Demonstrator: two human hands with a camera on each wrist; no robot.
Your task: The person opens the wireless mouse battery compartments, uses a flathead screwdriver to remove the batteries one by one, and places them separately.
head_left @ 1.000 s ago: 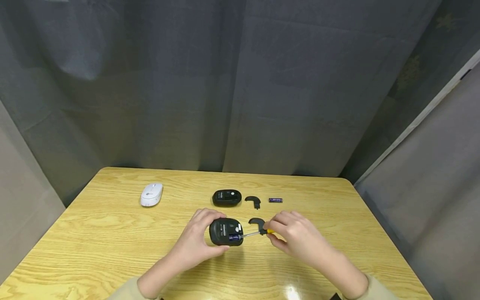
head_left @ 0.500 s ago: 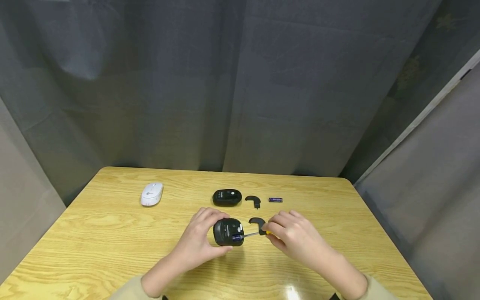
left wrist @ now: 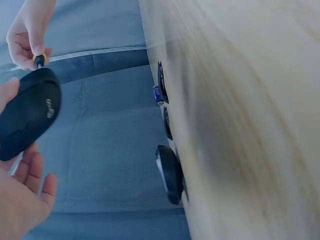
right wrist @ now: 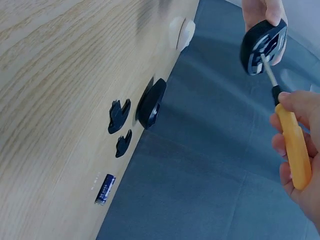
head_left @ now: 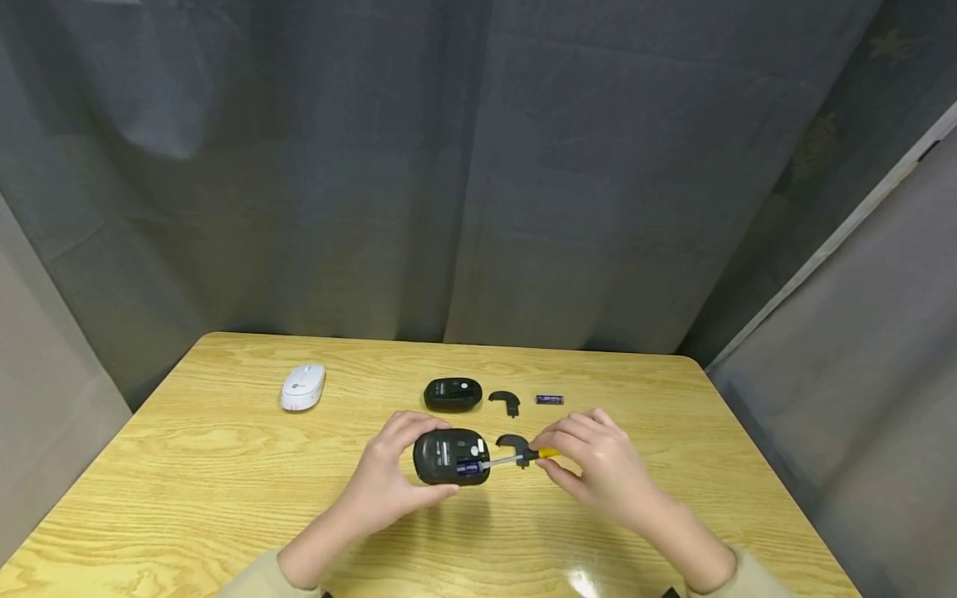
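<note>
My left hand [head_left: 389, 473] grips a black computer mouse [head_left: 437, 458] by its sides, underside facing up, held above the table. A blue battery [head_left: 468, 469] sits in its open battery compartment. My right hand [head_left: 598, 461] holds a screwdriver [right wrist: 294, 145] with a yellow handle. Its metal shaft points left, and the tip is at the battery's end in the compartment. In the left wrist view the mouse [left wrist: 30, 107] shows its rounded top, hiding the compartment.
A second black mouse [head_left: 452, 394] lies upside down behind. Beside it are two curved black battery covers, one farther back [head_left: 506, 400] and one nearer [head_left: 512, 443]. A loose battery [head_left: 549, 399] lies to their right, a white mouse [head_left: 302, 388] at the left. A grey curtain [head_left: 478, 183] hangs behind the wooden table [head_left: 187, 498].
The held mouse shifts right, then back left and slightly up, its underside now turned more toward the head camera. My right hand moves slightly right, showing more of the screwdriver.
</note>
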